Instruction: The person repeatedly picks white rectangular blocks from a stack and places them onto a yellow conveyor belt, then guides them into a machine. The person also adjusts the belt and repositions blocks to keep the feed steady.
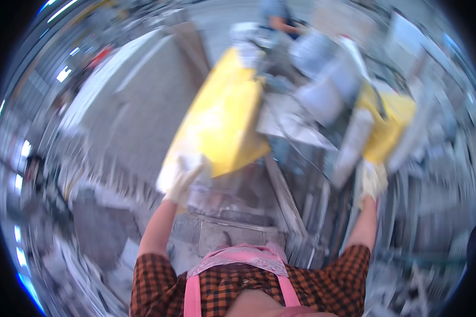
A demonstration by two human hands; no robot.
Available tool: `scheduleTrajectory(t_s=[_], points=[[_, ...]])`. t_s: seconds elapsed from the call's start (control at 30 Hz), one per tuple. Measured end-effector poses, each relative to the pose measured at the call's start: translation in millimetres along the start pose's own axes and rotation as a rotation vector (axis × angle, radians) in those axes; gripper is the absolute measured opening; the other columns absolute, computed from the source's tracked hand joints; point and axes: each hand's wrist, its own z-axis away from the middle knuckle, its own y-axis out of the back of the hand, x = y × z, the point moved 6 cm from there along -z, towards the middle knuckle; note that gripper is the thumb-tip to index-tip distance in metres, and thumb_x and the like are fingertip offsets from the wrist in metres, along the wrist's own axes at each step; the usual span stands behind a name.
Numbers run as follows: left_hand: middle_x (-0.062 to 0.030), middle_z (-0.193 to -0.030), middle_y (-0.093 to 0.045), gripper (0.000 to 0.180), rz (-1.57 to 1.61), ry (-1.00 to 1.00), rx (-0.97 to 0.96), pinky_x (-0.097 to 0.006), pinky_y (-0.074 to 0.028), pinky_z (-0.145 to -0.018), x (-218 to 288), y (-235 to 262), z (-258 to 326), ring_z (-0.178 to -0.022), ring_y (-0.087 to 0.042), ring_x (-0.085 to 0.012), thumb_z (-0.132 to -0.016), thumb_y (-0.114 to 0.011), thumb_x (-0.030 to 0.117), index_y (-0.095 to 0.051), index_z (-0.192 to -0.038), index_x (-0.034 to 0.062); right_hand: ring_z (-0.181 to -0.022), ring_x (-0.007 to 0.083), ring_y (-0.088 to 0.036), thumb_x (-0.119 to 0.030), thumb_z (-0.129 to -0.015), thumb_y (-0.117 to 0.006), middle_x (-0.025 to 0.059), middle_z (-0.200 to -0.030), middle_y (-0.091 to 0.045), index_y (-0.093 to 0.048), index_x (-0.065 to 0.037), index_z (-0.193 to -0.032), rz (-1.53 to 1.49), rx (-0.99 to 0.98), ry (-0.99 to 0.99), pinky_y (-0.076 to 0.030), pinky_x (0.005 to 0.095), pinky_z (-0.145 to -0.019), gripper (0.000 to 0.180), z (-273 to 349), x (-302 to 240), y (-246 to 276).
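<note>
Head view, blurred by motion. The person's left hand point(184, 177), in a pale work glove, grips the near lower corner of a large yellow sheet point(219, 119); the gloved fingers point(191, 170) wrap over its edge, with the sheet spreading up and away beyond the fingertips. The right hand point(374, 179), gloved likewise, is raised against the lower end of a second yellow piece point(388, 124), beside a pale upright strip point(351, 145) that lies just inside its fingers. Whether this hand is clenched on the yellow piece, on the strip, or merely pressed to them cannot be told through the blur.

Both yellow pieces sit above and ahead of the fingers, over cluttered grey machinery point(232, 232) that lies below and between the two hands.

Judged from its broad flat face and the single-corner hold, the yellow sheet is probably light for its size and fairly stiff, though likely to flex or swing when carried by one corner. Its surface looks smooth, so it may slip in a glove. A hold on an edge with the fingers curled under, or one hand on each of two opposite edges, appears the steadier choice.

A further person point(280, 18) is dimly seen far beyond the fingertips.
</note>
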Motion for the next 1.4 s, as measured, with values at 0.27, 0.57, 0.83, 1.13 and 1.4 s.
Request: scheduleTrajectory(t_s=[0.27,0.57,0.83,1.13,1.4], points=[[-0.0313,-0.141,-0.055,0.114,-0.126,0.039,0.043,-0.047,-0.047,-0.105,25,5,5,-0.128,-0.057,-0.0413,-0.07,-0.082,0.057,-0.032,-0.155,-0.0024,-0.14,0.0373,-0.042,-0.044,-0.105,-0.045,0.0229,-0.156,-0.041,-0.043,-0.005,-0.153,0.259,-0.259,-0.062,-0.035,0.0488,-0.114,0.061,31,14,-18],[-0.0315,-0.139,-0.057,0.112,-0.105,0.034,0.042,-0.045,-0.046,-0.107,28,9,8,-0.128,-0.057,-0.0413,-0.07,-0.082,0.056,-0.037,-0.151,-0.0067,-0.148,0.0423,-0.031,-0.037,-0.103,-0.046,0.0261,-0.16,-0.034,-0.035,-0.002,-0.157,0.258,-0.385,0.019,-0.024,0.0516,-0.121,0.065,179,33,60],[-0.0295,-0.136,-0.059,0.105,-0.096,0.0,0.062,-0.044,-0.047,-0.105,24,9,4,-0.126,-0.059,-0.0391,-0.07,-0.08,0.059,-0.046,-0.144,-0.0077,-0.152,0.0404,-0.027,-0.003,-0.081,-0.071,0.0245,-0.159,-0.036,-0.034,0.001,-0.156,0.092,-0.678,0.158,-0.027,0.0494,-0.122,0.084,205,28,111],[-0.0275,-0.143,-0.055,0.104,-0.201,-0.249,-0.021,-0.043,-0.043,-0.11,-22,-22,-31,-0.132,-0.054,-0.0356,-0.075,-0.075,0.063,-0.045,-0.144,-0.0088,-0.129,0.0419,-0.054,-0.015,-0.091,-0.061,0.0261,-0.141,-0.054,-0.044,0.004,-0.147,0.445,-0.257,0.289,-0.05,0.0454,-0.101,0.061,210,12,97],[-0.0265,-0.129,-0.049,0.09,-0.188,-0.894,0.051,-0.053,-0.027,-0.117,2,1,41,-0.121,-0.046,-0.0483,-0.058,-0.082,0.016,-0.057,-0.145,0.0136,-0.093,0.03,-0.07,-0.028,-0.104,-0.054,0.0184,-0.103,-0.071,-0.059,0.006,-0.119,-0.946,-0.224,-0.467,-0.055,0.0449,-0.079,0.038,164,-36,114]])
